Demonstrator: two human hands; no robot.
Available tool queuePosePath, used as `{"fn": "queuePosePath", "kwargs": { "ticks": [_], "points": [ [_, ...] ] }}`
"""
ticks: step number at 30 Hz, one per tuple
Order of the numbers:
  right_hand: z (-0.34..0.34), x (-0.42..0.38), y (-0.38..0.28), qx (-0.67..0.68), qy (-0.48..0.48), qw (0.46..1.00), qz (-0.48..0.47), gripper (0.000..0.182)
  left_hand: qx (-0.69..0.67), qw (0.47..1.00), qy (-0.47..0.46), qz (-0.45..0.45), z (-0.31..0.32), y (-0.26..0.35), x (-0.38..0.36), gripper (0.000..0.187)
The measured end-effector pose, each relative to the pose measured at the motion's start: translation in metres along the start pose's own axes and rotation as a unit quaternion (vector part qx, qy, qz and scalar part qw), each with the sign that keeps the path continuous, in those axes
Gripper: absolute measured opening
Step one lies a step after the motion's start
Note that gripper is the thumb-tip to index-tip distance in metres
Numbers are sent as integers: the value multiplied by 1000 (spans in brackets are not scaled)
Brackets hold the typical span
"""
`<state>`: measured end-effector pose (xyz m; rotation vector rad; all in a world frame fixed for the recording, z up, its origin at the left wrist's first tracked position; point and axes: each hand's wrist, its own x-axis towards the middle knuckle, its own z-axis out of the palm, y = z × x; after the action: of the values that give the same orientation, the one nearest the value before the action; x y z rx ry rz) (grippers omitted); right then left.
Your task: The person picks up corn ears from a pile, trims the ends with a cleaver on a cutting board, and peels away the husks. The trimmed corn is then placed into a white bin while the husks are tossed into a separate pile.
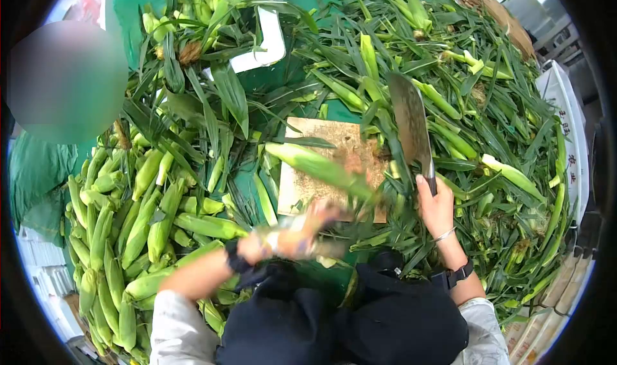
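My right hand point(437, 204) is closed round the handle of a broad cleaver point(411, 121), its blade pointing up the view beside the cutting board. Smeared by motion, my left hand point(299, 233) is at the board's lower left edge, and its fingers cannot be made out. Just above it a corn ear in green husk point(315, 166) lies slantwise over the wooden cutting board point(292, 188), its right end blurred. Whether my left hand touches this ear is unclear.
Husked-on corn ears point(138, 230) are heaped at the left. Cut leaves and husks point(508, 133) cover the right side. A white frame point(267, 44) stands at the top, a white crate point(569, 133) at the far right, and green netting point(42, 172) at the far left.
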<state>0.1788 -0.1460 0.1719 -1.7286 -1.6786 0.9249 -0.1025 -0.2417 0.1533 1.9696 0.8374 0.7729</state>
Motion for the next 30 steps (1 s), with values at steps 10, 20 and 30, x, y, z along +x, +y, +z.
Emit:
{"fn": "queuePosePath", "kwargs": {
  "ticks": [10, 20, 30],
  "points": [
    [32, -38, 0, 112, 33, 989, -93, 22, 359, 903, -50, -232, -31, -103, 6, 45],
    [64, -57, 58, -149, -139, 978, 42, 38, -388, 713, 36, -583, 16, -44, -46, 39],
    [75, -71, 43, -95, -101, 990, 29, 35, -551, 596, 80, -579, 17, -16, -32, 36]
  ]
}}
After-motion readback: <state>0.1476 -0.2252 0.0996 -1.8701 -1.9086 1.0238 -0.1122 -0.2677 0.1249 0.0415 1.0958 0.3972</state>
